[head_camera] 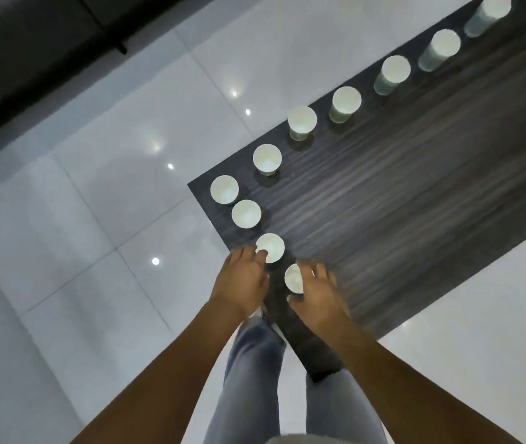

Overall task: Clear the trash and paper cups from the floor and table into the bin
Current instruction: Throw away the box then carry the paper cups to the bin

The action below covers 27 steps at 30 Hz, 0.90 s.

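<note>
At the bottom of the frame I see my legs in grey jeans (248,373) over the glossy white tiled floor (72,219), both forearms reaching up toward the near corner of the dark wood-grain desk (399,219). My left hand (244,278) has loosely spread fingers touching the rim of one white paper cup (272,246), my right hand (319,294) curls around the neighbouring white paper cup (293,277), though blur hides whether it grips. Beyond, a row of white paper cups (302,122) runs along the desk edge toward the upper right.
</note>
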Tool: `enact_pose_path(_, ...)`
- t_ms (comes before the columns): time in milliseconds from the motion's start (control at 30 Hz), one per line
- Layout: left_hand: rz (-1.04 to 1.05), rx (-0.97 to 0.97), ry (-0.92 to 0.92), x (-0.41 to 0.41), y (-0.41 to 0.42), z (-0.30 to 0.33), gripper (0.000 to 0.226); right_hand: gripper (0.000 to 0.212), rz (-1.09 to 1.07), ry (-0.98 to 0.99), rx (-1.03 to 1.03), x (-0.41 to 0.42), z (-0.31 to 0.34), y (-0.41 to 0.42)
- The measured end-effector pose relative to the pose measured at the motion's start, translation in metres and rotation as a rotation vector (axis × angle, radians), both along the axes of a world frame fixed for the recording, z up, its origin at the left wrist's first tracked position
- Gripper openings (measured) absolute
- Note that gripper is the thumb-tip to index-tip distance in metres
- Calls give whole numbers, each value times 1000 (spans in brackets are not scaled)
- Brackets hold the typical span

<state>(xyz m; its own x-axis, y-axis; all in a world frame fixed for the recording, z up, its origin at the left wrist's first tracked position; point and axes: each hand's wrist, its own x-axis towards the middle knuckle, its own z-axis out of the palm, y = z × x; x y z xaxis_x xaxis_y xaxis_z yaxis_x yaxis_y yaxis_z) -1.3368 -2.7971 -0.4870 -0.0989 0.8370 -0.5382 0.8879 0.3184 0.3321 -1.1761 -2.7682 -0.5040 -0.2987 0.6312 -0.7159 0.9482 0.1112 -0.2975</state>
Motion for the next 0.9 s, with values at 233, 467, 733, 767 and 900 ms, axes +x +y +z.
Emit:
enact_pose_path(233,-292,35,54,-16,34,-70,68,81,-139,-82,72,-35,-67,-6)
enact_pose_path(467,-538,-44,153,3,40,-118,76,74,-212,-103,80,-23,-102,-21)
enact_pose_path(733,-541,-71,195,17,25,-109,72,62,-363,-27,115,20,-87,-30)
enact_pose_path(767,-544,-65,196,23,24,-101,71,62,-377,-28,119,29,-81,-31)
enact_pose_path(900,-549,-28,178,60,16,-62,71,61,-440,-16,141,73,-46,-34)
